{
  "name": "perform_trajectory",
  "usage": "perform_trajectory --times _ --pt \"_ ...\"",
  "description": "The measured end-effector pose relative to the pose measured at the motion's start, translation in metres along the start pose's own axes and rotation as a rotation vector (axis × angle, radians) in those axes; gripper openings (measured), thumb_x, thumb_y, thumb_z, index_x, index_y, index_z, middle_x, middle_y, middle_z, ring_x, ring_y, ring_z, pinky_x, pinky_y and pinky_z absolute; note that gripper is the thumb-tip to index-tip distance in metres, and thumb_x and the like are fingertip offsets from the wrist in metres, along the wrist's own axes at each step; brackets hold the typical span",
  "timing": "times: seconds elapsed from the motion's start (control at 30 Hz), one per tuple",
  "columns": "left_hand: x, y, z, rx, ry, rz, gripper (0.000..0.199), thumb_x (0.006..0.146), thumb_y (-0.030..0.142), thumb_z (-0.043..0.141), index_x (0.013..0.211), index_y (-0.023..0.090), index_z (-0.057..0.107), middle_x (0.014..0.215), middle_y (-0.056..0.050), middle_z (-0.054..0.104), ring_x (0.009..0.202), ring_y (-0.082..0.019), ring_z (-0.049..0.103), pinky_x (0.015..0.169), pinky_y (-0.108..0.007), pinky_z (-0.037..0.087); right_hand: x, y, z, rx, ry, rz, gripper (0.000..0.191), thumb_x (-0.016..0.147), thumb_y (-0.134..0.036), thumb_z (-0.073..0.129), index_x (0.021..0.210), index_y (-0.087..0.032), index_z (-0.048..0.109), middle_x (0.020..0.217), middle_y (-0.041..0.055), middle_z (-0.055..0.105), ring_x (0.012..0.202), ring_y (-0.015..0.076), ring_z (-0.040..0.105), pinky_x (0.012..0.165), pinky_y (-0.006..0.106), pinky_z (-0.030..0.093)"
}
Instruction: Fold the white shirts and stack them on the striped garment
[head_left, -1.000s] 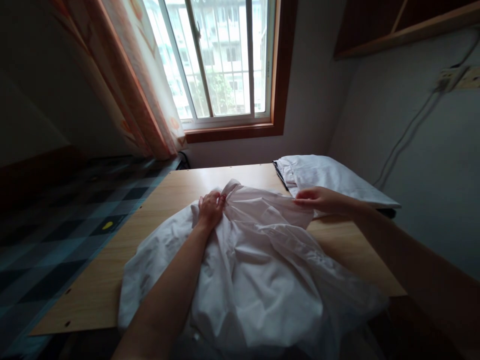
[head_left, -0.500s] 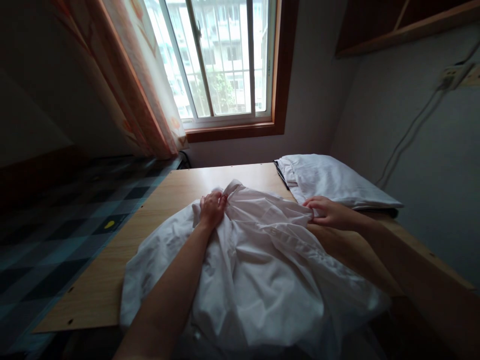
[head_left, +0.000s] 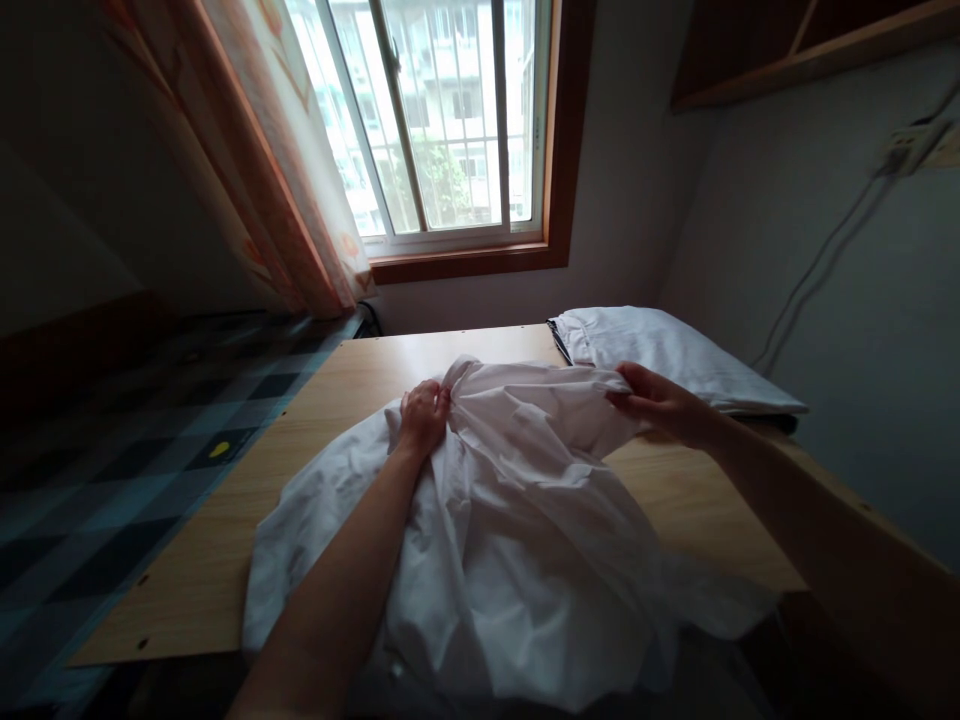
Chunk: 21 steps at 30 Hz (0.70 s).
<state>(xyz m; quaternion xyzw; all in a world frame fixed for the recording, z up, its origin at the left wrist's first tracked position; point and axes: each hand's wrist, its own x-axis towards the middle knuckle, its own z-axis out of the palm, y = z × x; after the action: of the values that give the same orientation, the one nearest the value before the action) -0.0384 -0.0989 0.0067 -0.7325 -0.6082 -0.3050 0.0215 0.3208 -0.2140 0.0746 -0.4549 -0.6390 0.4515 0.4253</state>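
Observation:
A rumpled white shirt (head_left: 525,540) spreads over the wooden board (head_left: 720,500), its lower part hanging past the near edge. My left hand (head_left: 425,415) is closed on bunched fabric at the upper middle of the shirt, near what looks like the collar. At the upper right, my right hand (head_left: 656,398) pinches a corner of the cloth between thumb and fingers and holds it slightly raised. Between the two hands the fabric is pulled into a stretched fold. Part of the shirt on the left lies hidden under my left forearm.
A folded white garment (head_left: 660,350) lies on something dark at the back right of the board. To the left is a bed with a checked cover (head_left: 112,480). A window (head_left: 450,130) with an orange curtain (head_left: 262,150) stands behind; a cable (head_left: 817,260) runs down the right wall.
My right hand has moved slightly up and right, lifting the shirt's edge and drawing the fabric over, so the button strip no longer shows. My left hand has stayed nearly still.

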Motion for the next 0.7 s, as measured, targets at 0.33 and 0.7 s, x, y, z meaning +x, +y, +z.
perform_trajectory --times 0.33,0.7 --pt "0.001 -0.009 -0.003 0.077 0.003 0.102 0.019 0.098 0.034 0.044 0.094 0.023 0.058 0.109 -0.009 0.070 0.112 -0.027 0.060 0.112 -0.052 0.033 -0.012 -0.035 -0.062 -0.597 -0.332 0.244 0.050 0.068 -0.068 0.074 0.081 -0.020 0.072 0.067 0.0020 0.063 0.057 0.0160 0.053 0.048 0.026 0.034" --pt "0.000 -0.009 0.001 0.084 -0.011 0.061 0.022 0.098 0.033 0.040 0.094 0.022 0.059 0.107 -0.010 0.071 0.111 -0.028 0.062 0.111 -0.052 0.035 -0.064 -0.002 -0.069 -0.230 -0.210 0.232 0.053 0.060 -0.067 0.079 0.088 -0.021 0.077 0.084 0.0076 0.069 0.077 0.0247 0.061 0.066 0.034 0.051"
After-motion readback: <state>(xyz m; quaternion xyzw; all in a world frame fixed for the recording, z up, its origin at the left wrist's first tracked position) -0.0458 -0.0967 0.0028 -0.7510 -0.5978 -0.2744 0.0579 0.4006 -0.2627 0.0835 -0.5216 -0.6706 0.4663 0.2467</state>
